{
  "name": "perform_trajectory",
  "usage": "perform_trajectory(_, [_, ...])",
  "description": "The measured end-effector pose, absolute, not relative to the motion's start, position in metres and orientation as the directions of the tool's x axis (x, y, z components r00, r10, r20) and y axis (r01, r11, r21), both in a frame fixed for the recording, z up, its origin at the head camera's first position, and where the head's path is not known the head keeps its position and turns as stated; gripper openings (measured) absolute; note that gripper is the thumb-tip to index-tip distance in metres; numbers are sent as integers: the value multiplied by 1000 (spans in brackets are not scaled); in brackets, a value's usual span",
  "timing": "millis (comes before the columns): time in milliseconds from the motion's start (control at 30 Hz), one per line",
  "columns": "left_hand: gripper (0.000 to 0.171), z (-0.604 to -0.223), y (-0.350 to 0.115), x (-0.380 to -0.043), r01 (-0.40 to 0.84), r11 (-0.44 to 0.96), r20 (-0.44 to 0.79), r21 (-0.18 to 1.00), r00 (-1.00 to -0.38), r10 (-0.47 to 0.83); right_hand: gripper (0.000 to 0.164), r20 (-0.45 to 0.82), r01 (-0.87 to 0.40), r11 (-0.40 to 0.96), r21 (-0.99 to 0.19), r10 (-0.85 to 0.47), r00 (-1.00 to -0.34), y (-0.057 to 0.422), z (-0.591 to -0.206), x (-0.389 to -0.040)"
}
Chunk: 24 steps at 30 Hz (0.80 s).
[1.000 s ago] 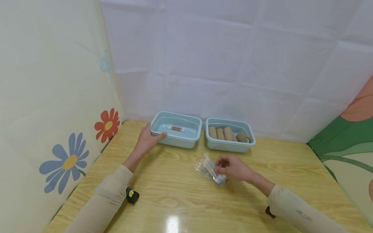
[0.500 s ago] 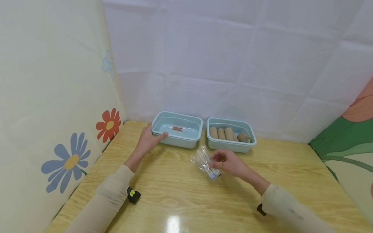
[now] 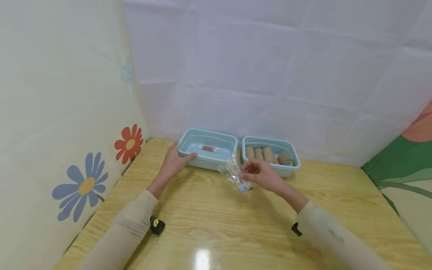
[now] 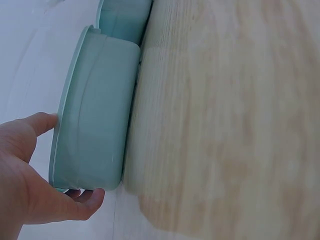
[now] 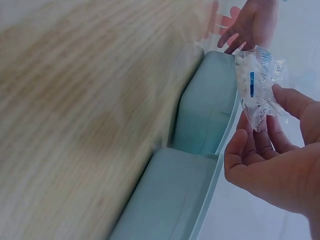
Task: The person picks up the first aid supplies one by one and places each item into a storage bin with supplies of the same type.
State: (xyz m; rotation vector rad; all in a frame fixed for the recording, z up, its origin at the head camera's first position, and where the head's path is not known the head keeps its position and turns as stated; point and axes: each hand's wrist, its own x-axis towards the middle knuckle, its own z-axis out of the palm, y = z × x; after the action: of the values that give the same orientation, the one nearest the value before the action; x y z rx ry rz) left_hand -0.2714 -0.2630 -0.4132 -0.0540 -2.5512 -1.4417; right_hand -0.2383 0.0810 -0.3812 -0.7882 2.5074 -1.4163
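Observation:
My left hand [image 3: 173, 161] holds the left end of a light blue plastic bin [image 3: 206, 163], thumb at the rim and fingers around the end wall. Inside that bin lies a small clear packet [image 3: 207, 149] of reddish-brown sticks with pale ends. My right hand [image 3: 264, 174] pinches a clear plastic bag of cotton swabs [image 3: 233, 171] between thumb and fingers. The bag is above the table, in front of the gap between the two bins. In the right wrist view the swab bag [image 5: 252, 82] shows white tips and a blue mark.
A second light blue bin [image 3: 287, 171] stands just right of the first, holding several brown cardboard tubes [image 3: 268, 155]. Both bins sit at the back of the wooden table [image 3: 189, 217], against a white sheet. A flower-printed sheet [image 3: 86, 185] hangs along the left side.
My right hand has carried the swab bag back and to the left, closer to the left bin. My left hand keeps its place on that bin, while the whole view shifts slightly right.

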Motion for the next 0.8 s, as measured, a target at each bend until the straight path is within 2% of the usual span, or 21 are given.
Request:
perform_trajectory(200, [87, -414, -263, -273, 140, 513, 205, 847, -976, -72, 25, 137, -362, 395, -844, -493, -859, 74, -374, -249])
perform_trajectory(433, [84, -414, -264, -274, 170, 494, 229, 853, -971, -62, 24, 229, -466, 385, -797, -522, -821, 62, -366, -264])
perform_trajectory(800, [83, -414, -261, -273, 176, 484, 229, 857, -972, -52, 25, 156, -429, 472, -770, -513, -844, 45, -344, -279])
